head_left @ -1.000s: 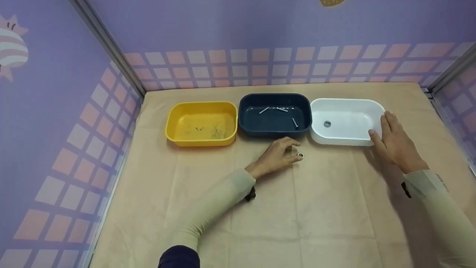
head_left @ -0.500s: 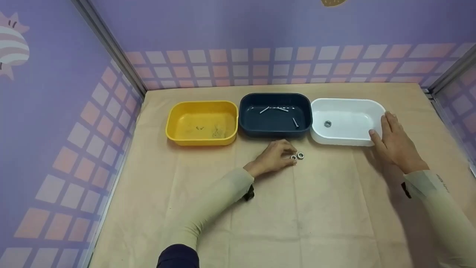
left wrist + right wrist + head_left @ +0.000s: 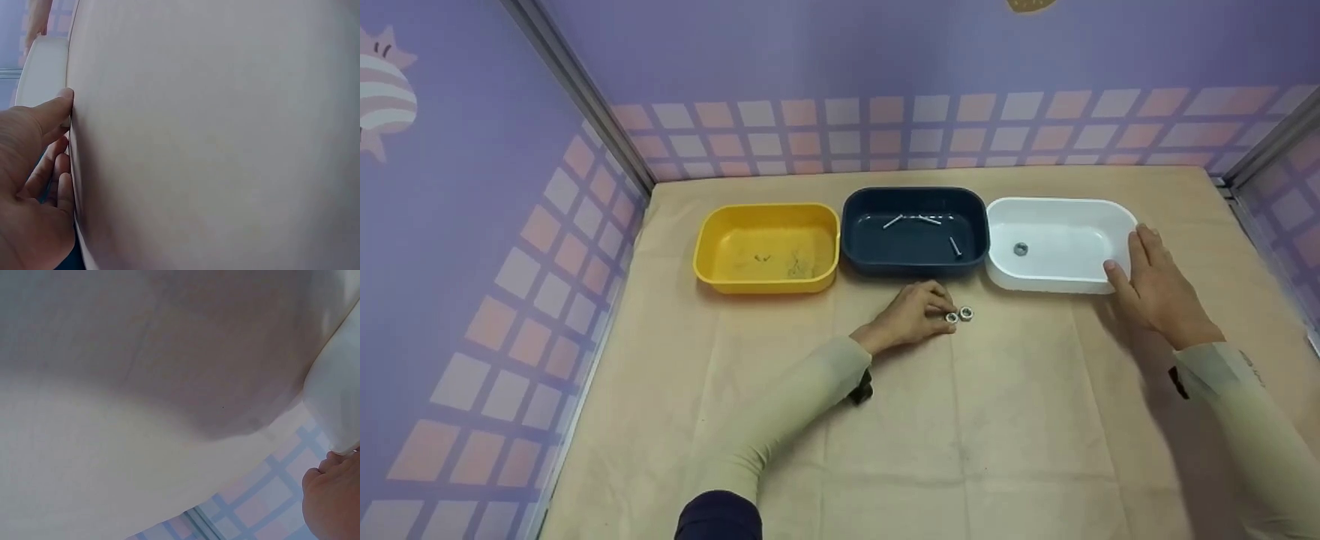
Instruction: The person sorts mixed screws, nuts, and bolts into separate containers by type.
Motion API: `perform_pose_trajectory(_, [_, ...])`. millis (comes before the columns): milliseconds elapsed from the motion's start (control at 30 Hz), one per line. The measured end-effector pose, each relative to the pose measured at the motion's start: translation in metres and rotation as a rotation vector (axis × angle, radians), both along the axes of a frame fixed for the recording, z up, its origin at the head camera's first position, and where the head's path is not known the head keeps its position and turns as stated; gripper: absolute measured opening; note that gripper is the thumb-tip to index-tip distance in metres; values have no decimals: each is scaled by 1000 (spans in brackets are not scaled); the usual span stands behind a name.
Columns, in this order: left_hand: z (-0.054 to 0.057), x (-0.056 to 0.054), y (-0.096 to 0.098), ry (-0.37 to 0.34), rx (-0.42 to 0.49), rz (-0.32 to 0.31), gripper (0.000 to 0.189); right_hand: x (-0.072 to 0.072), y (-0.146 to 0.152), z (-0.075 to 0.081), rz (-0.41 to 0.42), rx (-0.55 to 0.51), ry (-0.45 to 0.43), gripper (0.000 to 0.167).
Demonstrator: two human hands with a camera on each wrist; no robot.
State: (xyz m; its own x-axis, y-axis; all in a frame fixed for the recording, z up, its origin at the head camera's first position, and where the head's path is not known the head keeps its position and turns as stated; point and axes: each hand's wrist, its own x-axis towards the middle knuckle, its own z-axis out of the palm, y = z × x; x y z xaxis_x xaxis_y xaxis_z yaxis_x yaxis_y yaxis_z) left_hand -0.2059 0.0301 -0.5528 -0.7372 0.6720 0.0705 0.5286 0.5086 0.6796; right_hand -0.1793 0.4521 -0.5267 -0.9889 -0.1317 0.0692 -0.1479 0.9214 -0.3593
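In the head view my left hand (image 3: 911, 313) is low over the cloth in front of the dark blue bin (image 3: 915, 268). Its thumb and forefinger pinch a small metal nut (image 3: 952, 319). Just to the right, a second nut (image 3: 967, 313) lies on the cloth. My right hand (image 3: 1165, 296) rests against the right end of the white bin (image 3: 1057, 285), fingers straight along its side and thumb at the front rim. One nut (image 3: 1021, 249) sits inside that bin. The left wrist view shows my left hand (image 3: 34, 169) from the side, the pinched nut hidden.
Several metal screws (image 3: 956, 247) lie in the dark blue bin. On its left stands a yellow bin (image 3: 769, 286) with a few tiny dark bits in it. The three bins form a row near the back of the cloth-covered table (image 3: 900, 450), below a purple wall (image 3: 885, 52).
My left hand has drawn slightly left, away from the nut on the cloth, and its fingers have closed round the other nut. The right hand has stayed at the white bin.
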Motion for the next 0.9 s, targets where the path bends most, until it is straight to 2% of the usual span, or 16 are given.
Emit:
perform_pose_trajectory(300, [-1,-1,0,-3,3,-16,26,1,-1,0,-5,-1,2,86])
perform_pose_trajectory(567, [-1,-2,1,27,9,-32,21,0,-1,-1,10,-31,22,84])
perform_pose_trajectory(900, [2,-2,0,-51,83,23,21,1,-1,-1,-7,-15,8,85])
